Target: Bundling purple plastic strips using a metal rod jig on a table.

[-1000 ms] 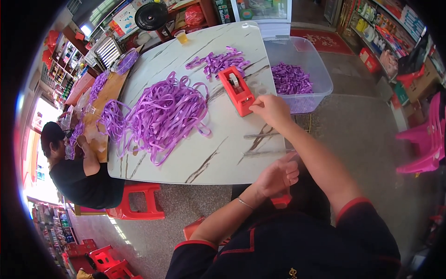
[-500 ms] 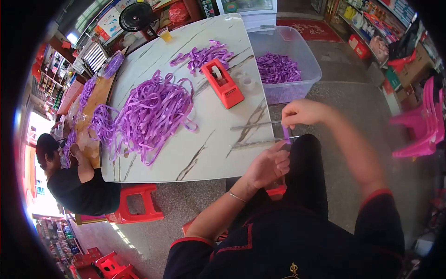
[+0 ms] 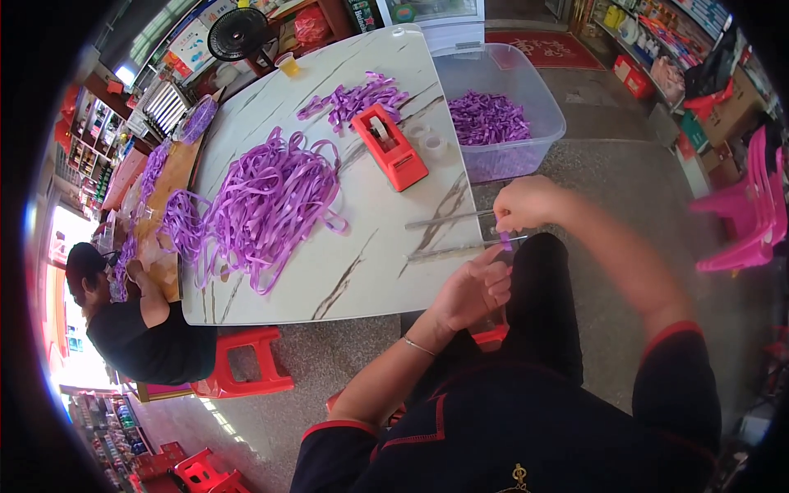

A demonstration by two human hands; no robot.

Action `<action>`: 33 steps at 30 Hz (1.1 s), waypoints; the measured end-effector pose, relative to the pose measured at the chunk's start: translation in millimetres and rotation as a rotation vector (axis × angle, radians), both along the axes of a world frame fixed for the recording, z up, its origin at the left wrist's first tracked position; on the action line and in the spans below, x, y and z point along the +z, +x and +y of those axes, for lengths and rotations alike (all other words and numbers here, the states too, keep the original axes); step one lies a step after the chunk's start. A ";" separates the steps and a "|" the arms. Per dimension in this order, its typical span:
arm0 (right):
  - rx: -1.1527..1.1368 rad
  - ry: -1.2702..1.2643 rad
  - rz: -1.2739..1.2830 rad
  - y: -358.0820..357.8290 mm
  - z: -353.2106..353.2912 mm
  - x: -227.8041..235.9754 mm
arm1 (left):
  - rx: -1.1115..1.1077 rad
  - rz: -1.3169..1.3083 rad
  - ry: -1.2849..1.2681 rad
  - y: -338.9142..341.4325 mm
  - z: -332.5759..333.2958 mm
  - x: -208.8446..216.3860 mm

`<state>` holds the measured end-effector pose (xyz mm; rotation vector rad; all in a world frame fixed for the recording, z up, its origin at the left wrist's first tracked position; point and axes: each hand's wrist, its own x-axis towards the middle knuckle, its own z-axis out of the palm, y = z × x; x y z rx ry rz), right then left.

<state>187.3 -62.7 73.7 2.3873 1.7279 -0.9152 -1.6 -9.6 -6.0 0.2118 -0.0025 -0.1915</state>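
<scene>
Fingertips of the right hand [image 3: 526,204] are closed on a short purple ribbon [image 3: 505,239], just off the right edge of a marble-patterned table [image 3: 394,283] and above a dark-trousered knee [image 3: 544,256]. The left hand [image 3: 474,289] is just below, its fingers curled and its thumb side close to the ribbon; whether it grips anything I cannot tell. Two slim rods [image 3: 444,220] jut past the table edge toward the hands, the lower one's tip right at the ribbon. Beyond them, a red tape dispenser [image 3: 390,152] stands between the hands and a smaller purple heap [image 3: 362,97], with clear tape rolls [image 3: 433,146] by its side. A big tangle of purple ribbon [image 3: 271,209] covers the table's left part. A clear tub [image 3: 534,152] of purple pieces [image 3: 489,117] stands just beside the right edge, taking up the floor there. Farther off are a cup of yellow liquid [image 3: 288,66], a black fan [image 3: 238,34], pink chairs [image 3: 744,214], and a co-worker [image 3: 136,337] in black beside a wooden table [image 3: 185,166], with a red stool [image 3: 265,361] close by.
</scene>
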 end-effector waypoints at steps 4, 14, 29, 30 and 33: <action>0.020 0.025 -0.132 -1.7 2.2 -2.8 | 0.002 0.009 0.001 -0.2 0.3 0.5; -0.009 -0.050 -0.300 -4.0 3.8 3.0 | 0.018 0.036 0.034 0.1 -0.3 1.8; -1.170 0.628 1.544 -7.4 -60.7 -152.7 | 0.012 0.005 -0.022 0.4 -0.8 0.3; -1.170 0.631 1.547 -15.8 -54.7 -161.4 | 0.013 0.006 -0.023 0.0 -0.4 2.1; -1.056 0.616 2.032 -32.5 -36.2 -179.8 | 0.021 0.013 -0.028 -0.1 -0.8 1.5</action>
